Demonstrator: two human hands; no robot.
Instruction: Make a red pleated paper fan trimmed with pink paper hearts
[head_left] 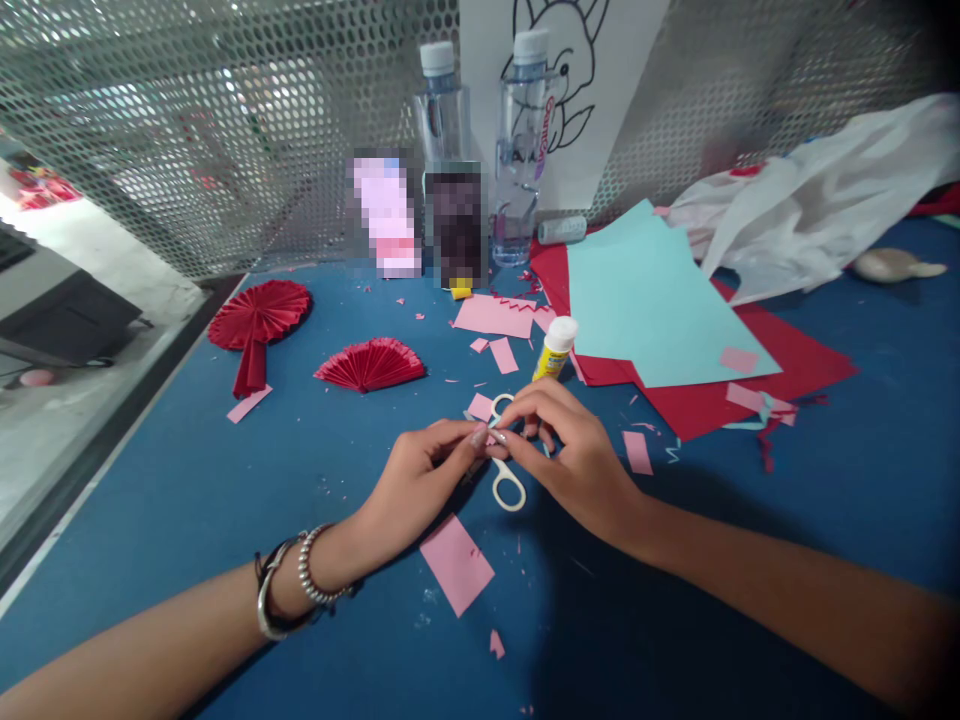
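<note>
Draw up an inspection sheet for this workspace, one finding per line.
Surface: blue tabletop, strewn with tiny paper bits.
Job's things: small pink paper piece at the fingertips; white-handled scissors below it, blades largely hidden; capped glue stick beyond the right hand.
Clutter: pink paper scraps around the hands; light blue sheet over red sheets at right, near a white plastic bag; half-round pleated fan and round red fan at left.
Grippers: left hand and right hand meet, fingertips pinched together.
Cables: nothing seen.
Surroundings: perforated metal panel behind two clear bottles and a line drawing; pixelated items unreadable.
</note>
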